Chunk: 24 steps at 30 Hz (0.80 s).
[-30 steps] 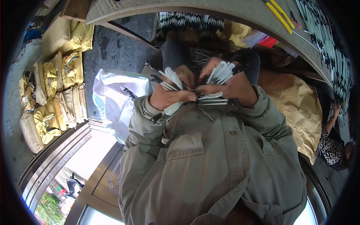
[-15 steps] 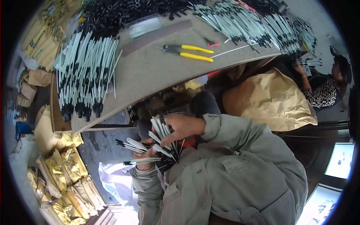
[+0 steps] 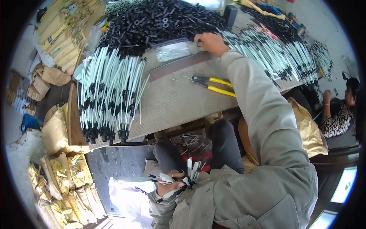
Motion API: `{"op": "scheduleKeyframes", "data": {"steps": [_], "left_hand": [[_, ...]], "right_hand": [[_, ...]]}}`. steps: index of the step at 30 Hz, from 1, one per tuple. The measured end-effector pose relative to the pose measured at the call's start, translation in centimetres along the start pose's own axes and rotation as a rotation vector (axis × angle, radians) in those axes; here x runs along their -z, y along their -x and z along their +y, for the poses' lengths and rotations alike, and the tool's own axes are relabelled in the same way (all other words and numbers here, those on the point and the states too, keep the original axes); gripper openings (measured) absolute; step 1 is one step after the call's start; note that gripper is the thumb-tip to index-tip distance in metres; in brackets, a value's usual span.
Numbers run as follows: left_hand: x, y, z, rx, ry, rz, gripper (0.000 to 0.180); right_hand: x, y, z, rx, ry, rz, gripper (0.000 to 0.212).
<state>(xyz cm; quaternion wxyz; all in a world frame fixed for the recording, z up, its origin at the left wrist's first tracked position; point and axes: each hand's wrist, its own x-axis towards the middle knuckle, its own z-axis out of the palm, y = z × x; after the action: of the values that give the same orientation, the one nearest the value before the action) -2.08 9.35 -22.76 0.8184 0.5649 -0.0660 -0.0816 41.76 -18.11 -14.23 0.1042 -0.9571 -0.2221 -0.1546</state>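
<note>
Down by the lap, the left hand (image 3: 169,187) is closed around a bunch of white sticks (image 3: 190,168) with black ends. These fan out around the grip: several stand up at the thumb side, their black ends gathered beside the fingers, while a few others point out leftward past the back of the hand. Well apart from them, the right hand (image 3: 212,42) reaches across the table (image 3: 183,95), its fingers bent together at the edge of a heap of black parts (image 3: 160,26), just beyond a clear packet (image 3: 172,52). A dark bit shows at its fingertips, but I cannot tell whether they pinch it or only touch it. Nearer on the tabletop, yellow-handled pliers (image 3: 221,91) lie beside the outstretched sleeve (image 3: 263,103), with bundled white rods (image 3: 110,82) to the left and more pale rods (image 3: 263,53) to the right.
</note>
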Motion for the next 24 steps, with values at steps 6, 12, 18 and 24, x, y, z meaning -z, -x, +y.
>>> {"op": "scheduleKeyframes", "data": {"steps": [6, 12, 18, 24], "left_hand": [[0.3, -1.2, 0.8, -0.04, 0.041, -0.018, 0.03], [0.7, 0.2, -0.7, -0.04, 0.055, -0.017, 0.032], [-1.8, 0.9, 0.1, -0.054, 0.116, 0.02, 0.031], [-2.8, 0.7, 0.5, -0.067, -0.004, -0.11, 0.028]], "right_hand": [[-0.7, -1.4, 2.4, -0.041, 0.146, -0.098, 0.017], [2.9, 2.6, 1.2, 0.234, -0.466, 0.161, 0.02], [10.4, 14.9, -10.8, 0.006, -1.41, -0.309, 0.026], [10.9, 21.9, -17.0, 0.11, -1.585, -0.864, 0.024]]}}
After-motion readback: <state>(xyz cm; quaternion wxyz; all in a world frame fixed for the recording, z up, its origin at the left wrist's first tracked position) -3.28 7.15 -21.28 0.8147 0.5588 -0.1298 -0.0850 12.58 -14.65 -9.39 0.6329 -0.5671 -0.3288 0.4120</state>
